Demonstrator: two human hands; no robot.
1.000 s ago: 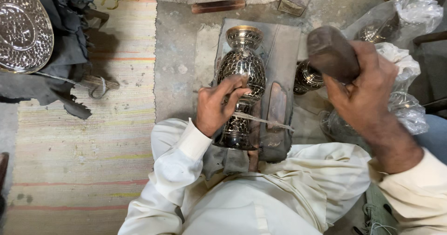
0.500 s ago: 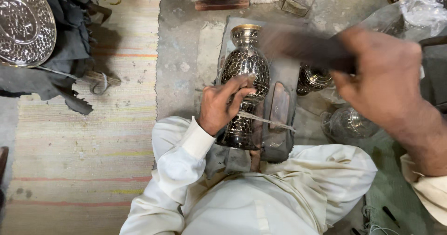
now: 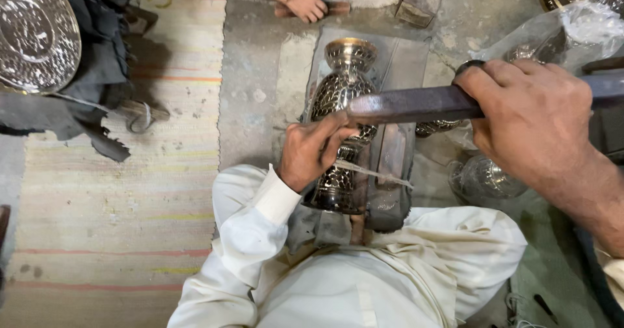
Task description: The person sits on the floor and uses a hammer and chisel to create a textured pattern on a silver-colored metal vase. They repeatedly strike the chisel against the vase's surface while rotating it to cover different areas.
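An engraved metal vase (image 3: 339, 100) lies on its side on a grey block (image 3: 402, 62) in front of my lap, its mouth pointing away from me. My left hand (image 3: 311, 151) rests on the vase's middle with fingers pinched around a thin tool pressed to the surface. My right hand (image 3: 536, 120) grips a dark hammer (image 3: 403, 106), whose long head reaches across to just above my left fingers. My white sleeve and clothing fill the lower part of the view.
A large engraved silver plate (image 3: 32, 36) lies on dark cloth at the top left. Another person's foot (image 3: 304, 3) rests beyond the block. More metal vessels in clear plastic (image 3: 572, 23) sit at the right. A striped mat (image 3: 110, 224) covers the floor at left.
My right hand has swung the hammer down from a raised position at the right until its head is over the vase by my left fingers. The left hand stays on the vase.
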